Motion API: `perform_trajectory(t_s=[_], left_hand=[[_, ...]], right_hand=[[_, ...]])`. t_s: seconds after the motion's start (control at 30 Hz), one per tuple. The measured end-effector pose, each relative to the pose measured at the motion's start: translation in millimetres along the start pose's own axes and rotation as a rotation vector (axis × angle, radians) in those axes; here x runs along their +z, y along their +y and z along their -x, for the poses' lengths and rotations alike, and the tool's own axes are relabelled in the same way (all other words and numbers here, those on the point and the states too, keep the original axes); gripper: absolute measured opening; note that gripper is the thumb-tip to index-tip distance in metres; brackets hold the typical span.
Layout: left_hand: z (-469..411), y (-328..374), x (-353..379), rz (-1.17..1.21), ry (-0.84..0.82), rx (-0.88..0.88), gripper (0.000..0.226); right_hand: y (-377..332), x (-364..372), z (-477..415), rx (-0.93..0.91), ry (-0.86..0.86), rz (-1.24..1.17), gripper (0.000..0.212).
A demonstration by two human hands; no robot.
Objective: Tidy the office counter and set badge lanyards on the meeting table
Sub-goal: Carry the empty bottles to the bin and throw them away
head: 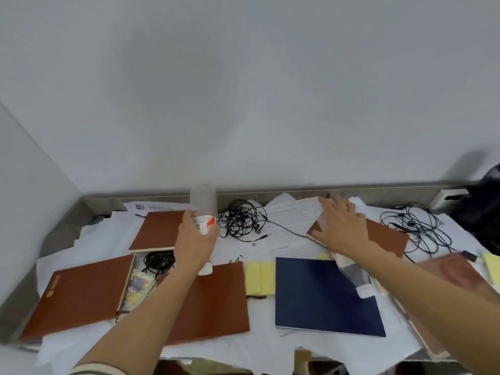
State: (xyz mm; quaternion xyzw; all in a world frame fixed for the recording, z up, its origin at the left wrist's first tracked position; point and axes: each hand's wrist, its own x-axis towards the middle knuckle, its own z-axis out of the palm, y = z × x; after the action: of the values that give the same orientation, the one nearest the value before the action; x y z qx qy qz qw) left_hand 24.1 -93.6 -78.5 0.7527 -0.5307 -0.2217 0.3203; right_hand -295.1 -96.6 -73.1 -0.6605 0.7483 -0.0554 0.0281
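left hand (194, 240) grips clear bottle (203, 205) above desk (58, 234) | right hand (341, 226) fingers spread flat on brown notebook (387, 237)

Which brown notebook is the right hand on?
The back-right brown notebook, tilted beside the right-side cable tangle. The right hand rests spread on its left end; the other brown ones lie further left or nearer the front edge.
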Motion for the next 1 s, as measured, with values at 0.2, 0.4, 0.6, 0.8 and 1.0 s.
perform_trajectory(t_s=[0.2, 0.4, 0.6, 0.8, 1.0], left_hand=[[-5.4, 14.9, 16.5, 0.017, -0.14, 0.123, 0.084], [9.3, 10.8, 6.9, 0.059, -0.18, 0.151, 0.081], [28.7, -6.9, -34.2, 0.045, -0.095, 0.091, 0.08], [94.0, -41.5, -81.7, 0.038, 0.132, -0.094, 0.082], [232.6, -80.0, -104.6, 0.01, 0.357, -0.361, 0.077]], right_hand=[[17.3, 2.3, 25.6, 0.243, -0.191, -0.126, 0.106], [1.5, -10.0, 32.1, 0.12, -0.048, -0.219, 0.094], [-51.1, -25.6, 19.7, -0.14, -0.037, -0.171, 0.092], [-104.3, -17.6, 32.9, -0.448, -0.135, -0.19, 0.093], [-148.6, -5.2, 95.9, -0.796, -0.266, -0.187, 0.091]])
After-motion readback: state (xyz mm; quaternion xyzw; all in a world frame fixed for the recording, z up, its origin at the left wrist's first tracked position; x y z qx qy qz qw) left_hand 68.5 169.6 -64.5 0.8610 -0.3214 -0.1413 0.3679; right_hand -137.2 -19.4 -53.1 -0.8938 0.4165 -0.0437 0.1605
